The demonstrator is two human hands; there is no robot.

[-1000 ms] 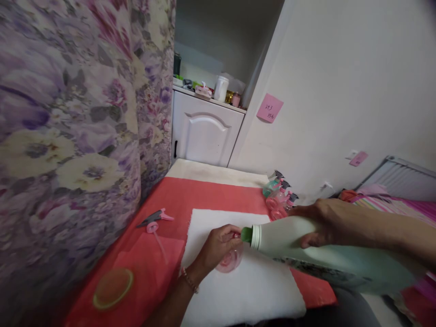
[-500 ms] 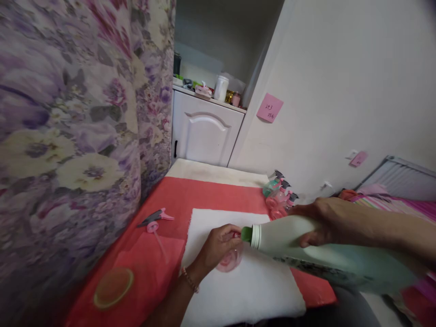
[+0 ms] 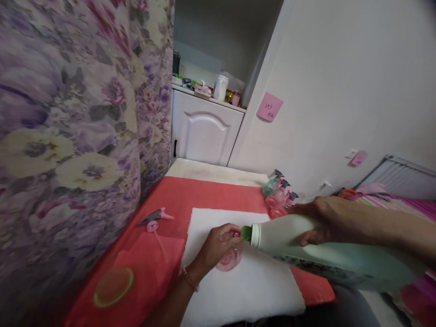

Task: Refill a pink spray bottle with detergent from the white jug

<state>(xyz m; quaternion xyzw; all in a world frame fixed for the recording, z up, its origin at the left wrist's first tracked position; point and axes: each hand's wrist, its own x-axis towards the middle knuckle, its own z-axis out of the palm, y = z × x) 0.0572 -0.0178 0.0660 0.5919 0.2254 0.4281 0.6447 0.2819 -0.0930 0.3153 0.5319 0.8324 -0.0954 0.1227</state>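
Note:
My left hand (image 3: 223,243) is closed around the neck of a clear pink spray bottle (image 3: 230,261), which has no spray head on it and stands on a white cloth (image 3: 252,286). In my right hand (image 3: 316,222) is a large pale green jug (image 3: 286,231), tipped almost onto its side. The jug's green spout (image 3: 246,233) lies right at the spray bottle's mouth; whether liquid flows between them I cannot tell. A grey and pink spray head (image 3: 155,222) with a thin tube lies on the red tabletop to the left.
Several spray bottles (image 3: 277,197) with dark heads stand at the table's back right corner. A round yellowish rim (image 3: 127,290) shows at the front left of the red table covering (image 3: 204,190). A floral curtain (image 3: 85,136) hangs along the left; a white cabinet (image 3: 207,131) is behind.

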